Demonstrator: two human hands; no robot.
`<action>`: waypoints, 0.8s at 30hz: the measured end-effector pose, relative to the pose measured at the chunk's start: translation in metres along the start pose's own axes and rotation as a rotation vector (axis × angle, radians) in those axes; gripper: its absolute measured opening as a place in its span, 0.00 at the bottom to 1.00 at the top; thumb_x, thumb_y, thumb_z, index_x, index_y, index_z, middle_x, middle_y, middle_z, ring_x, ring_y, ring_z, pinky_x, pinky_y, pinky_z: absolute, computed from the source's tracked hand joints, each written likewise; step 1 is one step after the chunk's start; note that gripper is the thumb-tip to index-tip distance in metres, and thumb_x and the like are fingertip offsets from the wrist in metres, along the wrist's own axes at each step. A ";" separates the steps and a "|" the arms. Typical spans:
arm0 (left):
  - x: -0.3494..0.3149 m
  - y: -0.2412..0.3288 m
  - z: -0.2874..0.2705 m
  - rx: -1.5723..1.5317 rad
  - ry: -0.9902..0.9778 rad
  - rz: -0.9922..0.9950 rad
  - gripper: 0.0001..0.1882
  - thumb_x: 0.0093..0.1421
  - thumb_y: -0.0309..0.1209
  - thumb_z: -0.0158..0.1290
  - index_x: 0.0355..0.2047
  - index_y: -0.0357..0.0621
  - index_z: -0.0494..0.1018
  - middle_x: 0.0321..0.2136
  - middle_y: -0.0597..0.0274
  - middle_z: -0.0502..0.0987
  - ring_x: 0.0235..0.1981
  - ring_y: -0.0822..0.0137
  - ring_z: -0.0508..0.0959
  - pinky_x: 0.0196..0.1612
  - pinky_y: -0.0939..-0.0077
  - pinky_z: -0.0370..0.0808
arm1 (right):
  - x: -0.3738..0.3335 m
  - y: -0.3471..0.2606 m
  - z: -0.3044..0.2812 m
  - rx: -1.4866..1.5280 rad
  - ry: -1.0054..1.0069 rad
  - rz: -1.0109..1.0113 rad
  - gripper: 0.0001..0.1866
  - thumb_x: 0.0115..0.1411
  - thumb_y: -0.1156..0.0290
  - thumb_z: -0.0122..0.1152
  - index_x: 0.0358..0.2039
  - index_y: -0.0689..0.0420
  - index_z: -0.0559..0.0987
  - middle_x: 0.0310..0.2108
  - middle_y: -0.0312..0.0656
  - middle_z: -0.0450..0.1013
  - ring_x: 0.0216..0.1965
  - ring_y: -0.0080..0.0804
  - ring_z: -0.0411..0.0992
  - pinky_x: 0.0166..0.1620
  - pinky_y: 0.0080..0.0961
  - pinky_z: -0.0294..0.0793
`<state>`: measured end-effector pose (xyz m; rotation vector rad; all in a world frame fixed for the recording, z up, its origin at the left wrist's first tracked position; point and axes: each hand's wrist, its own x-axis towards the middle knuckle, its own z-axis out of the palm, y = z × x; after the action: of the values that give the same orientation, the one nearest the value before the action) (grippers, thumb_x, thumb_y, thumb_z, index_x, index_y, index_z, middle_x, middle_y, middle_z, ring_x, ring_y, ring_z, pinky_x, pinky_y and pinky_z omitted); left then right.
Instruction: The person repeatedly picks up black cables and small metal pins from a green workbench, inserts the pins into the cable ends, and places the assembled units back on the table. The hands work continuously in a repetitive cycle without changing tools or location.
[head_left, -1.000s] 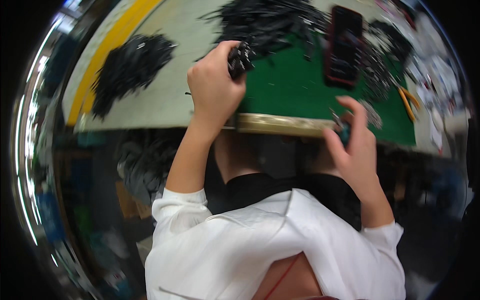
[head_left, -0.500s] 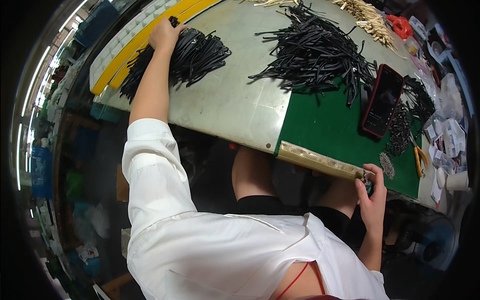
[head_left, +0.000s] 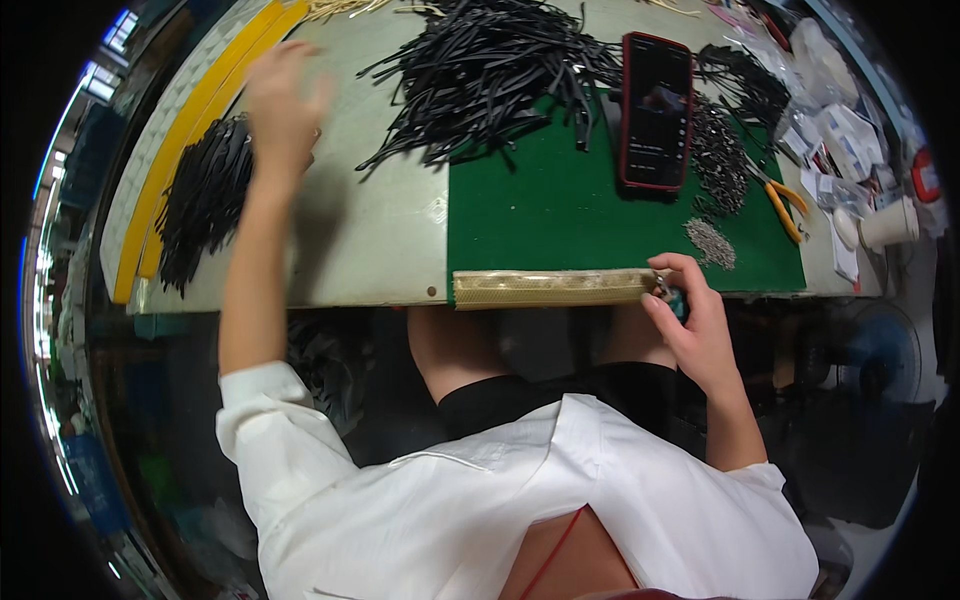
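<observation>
My left hand (head_left: 283,115), smeared by motion, is above the pale table just right of the left pile of black straps (head_left: 205,190); I cannot make out whether it holds anything. At the table's front edge my right hand (head_left: 692,315) is closed around a small metal tool with a teal handle (head_left: 676,304), most of it hidden by the fingers. The tool's metal end touches or nearly touches the right end of a gold mesh-patterned edge strip (head_left: 555,288). A larger heap of black straps (head_left: 480,80) lies farther away, partly over the green mat (head_left: 560,210).
A red-cased phone (head_left: 656,110) stands on the mat. Right of it are dark small parts (head_left: 720,160), silvery small parts (head_left: 710,243) and orange-handled pliers (head_left: 782,200). A white cup (head_left: 890,222) and plastic bags (head_left: 850,140) crowd the right side. Yellow bars (head_left: 190,130) line the left edge.
My left hand has lifted off the left strap pile and moved away from it to the right. My right hand stays by the strip's end. The whole view has turned and shifted.
</observation>
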<state>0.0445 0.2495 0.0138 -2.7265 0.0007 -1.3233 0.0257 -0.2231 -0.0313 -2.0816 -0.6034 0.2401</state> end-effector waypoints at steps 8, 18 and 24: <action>0.004 0.182 0.079 0.085 -0.300 0.176 0.33 0.45 0.25 0.59 0.55 0.44 0.67 0.50 0.54 0.68 0.53 0.55 0.68 0.48 0.59 0.69 | -0.005 -0.010 -0.004 0.038 -0.014 -0.095 0.19 0.58 0.73 0.63 0.49 0.58 0.73 0.30 0.44 0.74 0.31 0.36 0.75 0.37 0.26 0.72; 0.041 0.165 0.109 0.207 -0.618 -0.094 0.46 0.45 0.23 0.64 0.65 0.58 0.58 0.51 0.47 0.63 0.50 0.45 0.70 0.41 0.59 0.81 | -0.013 0.008 -0.011 0.052 0.019 -0.132 0.18 0.57 0.71 0.65 0.48 0.58 0.73 0.34 0.48 0.75 0.35 0.42 0.77 0.40 0.31 0.74; 0.029 0.159 0.092 0.062 -0.606 0.027 0.42 0.45 0.18 0.61 0.61 0.62 0.65 0.49 0.46 0.66 0.41 0.47 0.76 0.38 0.62 0.81 | -0.018 0.006 -0.018 0.018 -0.012 -0.079 0.18 0.58 0.69 0.65 0.48 0.57 0.73 0.34 0.49 0.77 0.36 0.47 0.78 0.41 0.33 0.75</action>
<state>0.1418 0.0990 -0.0357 -2.9365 -0.0527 -0.4381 0.0192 -0.2485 -0.0278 -2.0356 -0.6869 0.2120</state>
